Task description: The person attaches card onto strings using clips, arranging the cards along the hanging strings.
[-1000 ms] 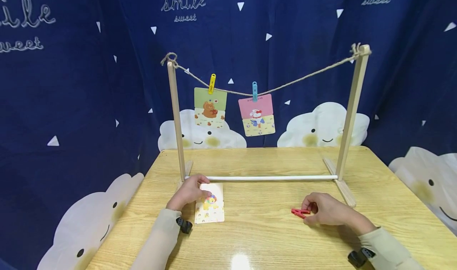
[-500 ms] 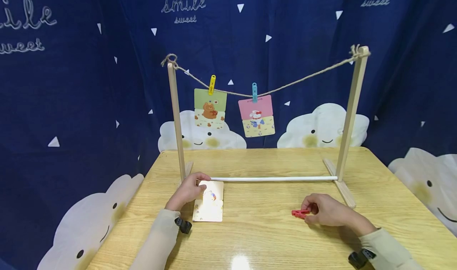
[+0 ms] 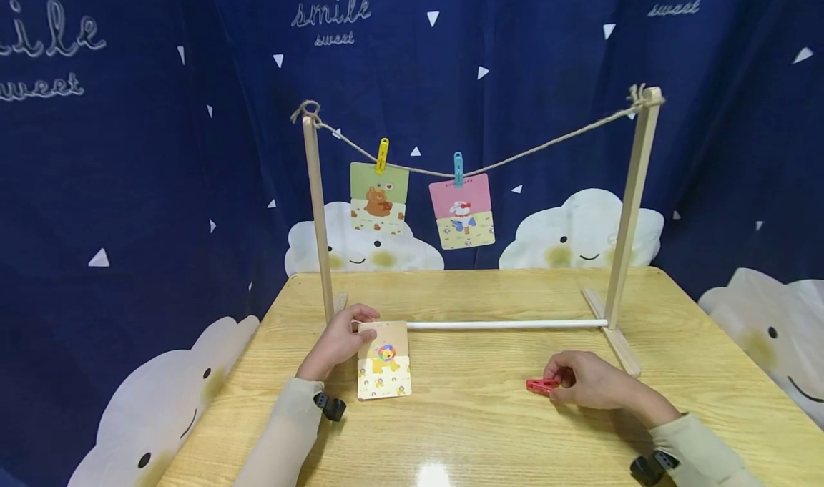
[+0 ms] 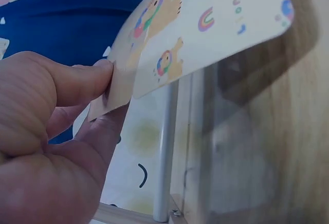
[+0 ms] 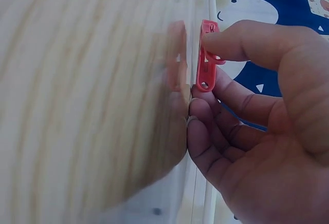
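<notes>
My left hand (image 3: 337, 340) pinches the left edge of a cream card (image 3: 384, 372) with a rainbow-maned lion on it. In the left wrist view the card (image 4: 200, 34) is bent along its crease and stands tilted off the wood, thumb (image 4: 92, 80) on one face and fingers behind. Over at the right, my right hand (image 3: 586, 380) holds a red clothespin (image 3: 539, 386) low at the tabletop. The right wrist view shows the thumb (image 5: 236, 41) on the clothespin (image 5: 205, 72), with the other fingers curled beneath.
A wooden frame (image 3: 629, 222) with a white crossbar (image 3: 508, 325) stands on the table (image 3: 470, 415). From its sagging twine (image 3: 553, 141) hang a green bear card (image 3: 378, 201) under a yellow clothespin (image 3: 383, 156) and a pink rabbit card (image 3: 462, 212) under a blue one.
The lion card has risen a little off the tabletop and tipped, with my left hand moving slightly up. My right hand has stayed in place; the clothespin's spread end has come together.
</notes>
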